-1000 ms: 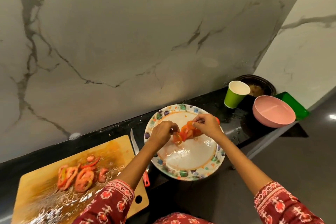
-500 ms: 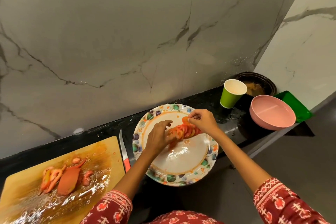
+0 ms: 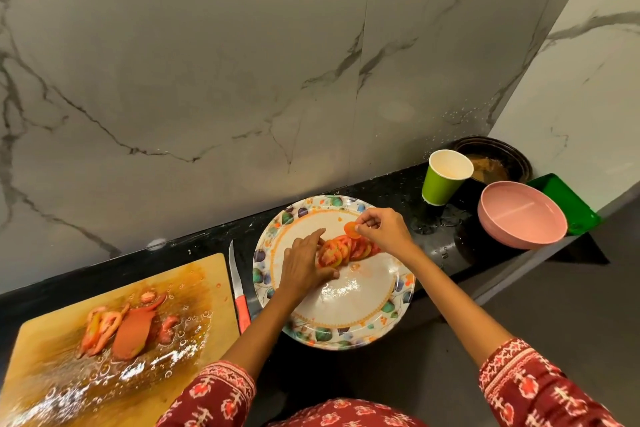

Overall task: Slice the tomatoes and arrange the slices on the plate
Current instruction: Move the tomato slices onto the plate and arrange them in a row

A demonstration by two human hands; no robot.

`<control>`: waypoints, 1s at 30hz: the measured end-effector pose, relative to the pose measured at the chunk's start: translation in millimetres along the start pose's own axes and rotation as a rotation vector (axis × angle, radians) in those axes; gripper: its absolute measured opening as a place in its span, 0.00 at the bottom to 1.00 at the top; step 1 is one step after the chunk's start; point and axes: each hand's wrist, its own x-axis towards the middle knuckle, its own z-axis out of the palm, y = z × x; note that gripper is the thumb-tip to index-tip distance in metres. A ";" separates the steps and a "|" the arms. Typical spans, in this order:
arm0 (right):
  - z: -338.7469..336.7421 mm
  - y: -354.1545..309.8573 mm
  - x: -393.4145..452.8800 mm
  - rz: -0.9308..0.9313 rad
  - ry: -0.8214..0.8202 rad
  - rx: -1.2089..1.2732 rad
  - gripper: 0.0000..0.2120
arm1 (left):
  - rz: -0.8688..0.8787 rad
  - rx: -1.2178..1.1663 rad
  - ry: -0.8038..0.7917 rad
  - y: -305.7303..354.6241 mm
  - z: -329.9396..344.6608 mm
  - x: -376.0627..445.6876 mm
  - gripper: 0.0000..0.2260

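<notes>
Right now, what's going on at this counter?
A person is arranging tomato slices in an overlapping row on the patterned plate. The left hand rests against the near end of the row, while the right hand pinches one small slice just above the far end. More cut tomato pieces lie on the wet cutting board, and the knife lies between board and plate.

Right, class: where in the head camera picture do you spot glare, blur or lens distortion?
Head view: glare glints on the wet plate centre and wet cutting board; the tomato pieces on the board look smeared and soft; the wide lens bends the countertop edge and leans the wall seams; the left hand and right hand stay fairly sharp.
</notes>
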 end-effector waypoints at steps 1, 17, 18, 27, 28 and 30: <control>-0.6 -0.8 -1.5 0.001 -0.003 0.005 0.03 | -0.012 -0.003 -0.006 -0.8 -1.3 -1.3 0.40; 50.1 -30.1 -16.1 -0.047 -0.185 -0.295 0.08 | -0.062 -0.099 0.112 -33.7 -26.2 -40.9 0.33; 50.7 -29.9 -16.4 -0.049 -0.172 -0.306 0.08 | -0.061 -0.093 0.122 -34.8 -26.2 -41.6 0.32; 43.1 -24.4 -17.6 -0.103 -0.030 -0.265 0.04 | 0.033 -0.064 0.047 -21.9 -14.1 -33.9 0.15; 40.4 -23.6 -17.0 -0.098 -0.005 -0.250 0.04 | 0.043 -0.056 0.043 -22.0 -13.3 -33.2 0.14; 35.8 -20.9 -14.6 -0.078 0.037 -0.223 0.04 | 0.052 -0.054 0.057 -23.3 -13.6 -33.0 0.14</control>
